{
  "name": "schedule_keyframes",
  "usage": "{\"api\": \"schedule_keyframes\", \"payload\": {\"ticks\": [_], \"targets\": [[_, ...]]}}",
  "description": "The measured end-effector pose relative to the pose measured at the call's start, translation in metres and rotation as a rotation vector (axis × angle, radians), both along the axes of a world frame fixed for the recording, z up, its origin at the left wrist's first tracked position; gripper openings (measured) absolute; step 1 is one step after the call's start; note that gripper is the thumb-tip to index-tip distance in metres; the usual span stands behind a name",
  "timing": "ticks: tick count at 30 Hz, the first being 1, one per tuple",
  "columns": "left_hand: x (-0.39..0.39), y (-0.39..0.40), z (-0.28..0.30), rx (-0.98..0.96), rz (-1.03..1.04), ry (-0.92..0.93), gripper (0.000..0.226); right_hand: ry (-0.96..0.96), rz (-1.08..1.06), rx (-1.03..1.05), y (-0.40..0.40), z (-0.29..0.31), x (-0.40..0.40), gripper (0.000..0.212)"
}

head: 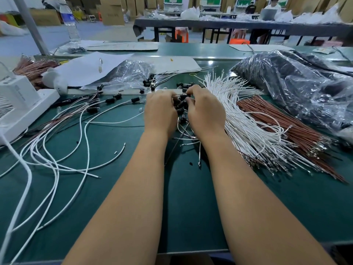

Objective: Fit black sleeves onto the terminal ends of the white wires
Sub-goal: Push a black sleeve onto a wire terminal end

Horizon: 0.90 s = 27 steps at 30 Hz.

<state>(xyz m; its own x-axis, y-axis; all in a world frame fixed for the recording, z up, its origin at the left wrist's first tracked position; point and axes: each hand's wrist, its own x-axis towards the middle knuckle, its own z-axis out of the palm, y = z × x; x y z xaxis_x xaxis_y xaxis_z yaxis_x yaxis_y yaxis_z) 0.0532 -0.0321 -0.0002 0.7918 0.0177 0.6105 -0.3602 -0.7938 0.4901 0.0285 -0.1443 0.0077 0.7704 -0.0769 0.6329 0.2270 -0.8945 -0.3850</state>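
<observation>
Black sleeves pinched between both hands' grip, left hand, right hand; line one terminal up straight, then push.

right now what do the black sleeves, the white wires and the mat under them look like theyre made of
Black sleeves: probably moulded rubber or soft plastic, matt with a faint sheen. White wires: thin conductors in smooth white insulation, likely plastic, with bare shiny metal terminals at the ends. Mat: dark green, flat and slightly glossy, possibly rubber bench matting.

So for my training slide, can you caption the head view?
Both hands, left hand and right hand, work black sleeves beside the white wires.
</observation>
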Motion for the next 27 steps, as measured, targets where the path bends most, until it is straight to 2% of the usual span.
{"api": "schedule_keyframes", "payload": {"ticks": [10,13,15,18,21,27], "targets": [[0.007,0.025,-0.004,-0.170,0.266,0.242,0.039,0.075,-0.069,0.040,-0.003,0.001,0.000,0.015],[0.005,0.020,-0.001,-0.145,0.200,0.163,0.039,0.074,-0.079,0.031,-0.004,0.002,-0.001,0.014],[-0.001,0.009,0.003,-0.115,0.039,0.074,0.034,0.061,-0.048,0.023,-0.002,0.003,-0.002,0.014],[-0.006,-0.002,0.004,-0.128,-0.175,0.123,0.030,0.071,0.031,0.000,0.005,0.003,-0.004,0.016],[-0.004,0.002,0.002,-0.168,-0.169,0.183,0.028,0.079,0.023,-0.009,0.006,0.003,-0.003,0.015],[0.006,0.015,-0.002,-0.180,0.059,0.203,0.030,0.110,-0.025,0.020,0.001,0.002,0.000,0.016]]}}
